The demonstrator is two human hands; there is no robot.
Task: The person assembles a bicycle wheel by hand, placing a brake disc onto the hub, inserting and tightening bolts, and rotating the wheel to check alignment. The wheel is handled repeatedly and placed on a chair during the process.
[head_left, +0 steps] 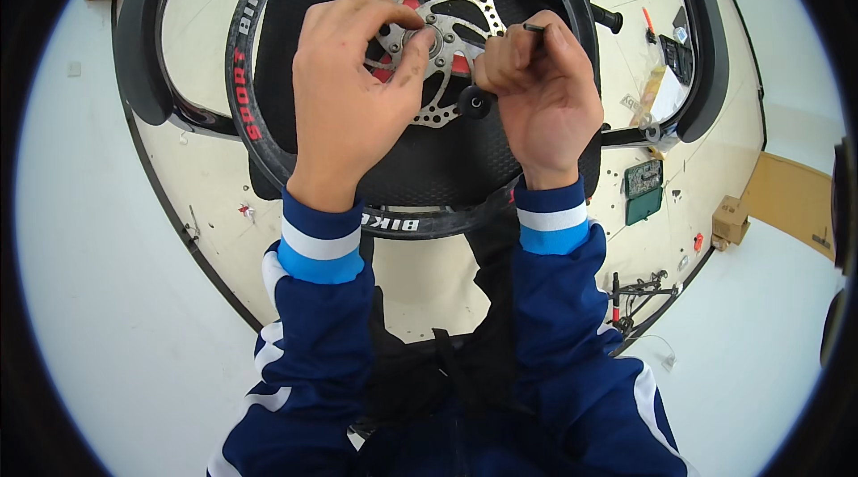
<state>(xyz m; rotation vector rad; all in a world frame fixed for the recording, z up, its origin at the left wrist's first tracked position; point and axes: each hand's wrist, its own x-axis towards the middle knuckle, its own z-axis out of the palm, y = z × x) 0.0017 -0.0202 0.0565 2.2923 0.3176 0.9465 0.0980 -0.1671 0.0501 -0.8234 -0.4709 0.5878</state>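
On a black chair (447, 166) lies a wheel (238, 75), below the left hand (353, 101) and the right hand (547, 88).
Its metal disc (478, 0) faces up, the axis of the hub (435, 41) toward the viewer; left thumb (412, 63) and forefinger (390, 9) bend there, whether pinching I cannot tell; the right hand curls around a thin dark rod (534, 28).

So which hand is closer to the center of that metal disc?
Left. The left hand has thumb and forefinger at the center of the metal disc; the right hand, gripping a thin dark rod, is by its right edge.
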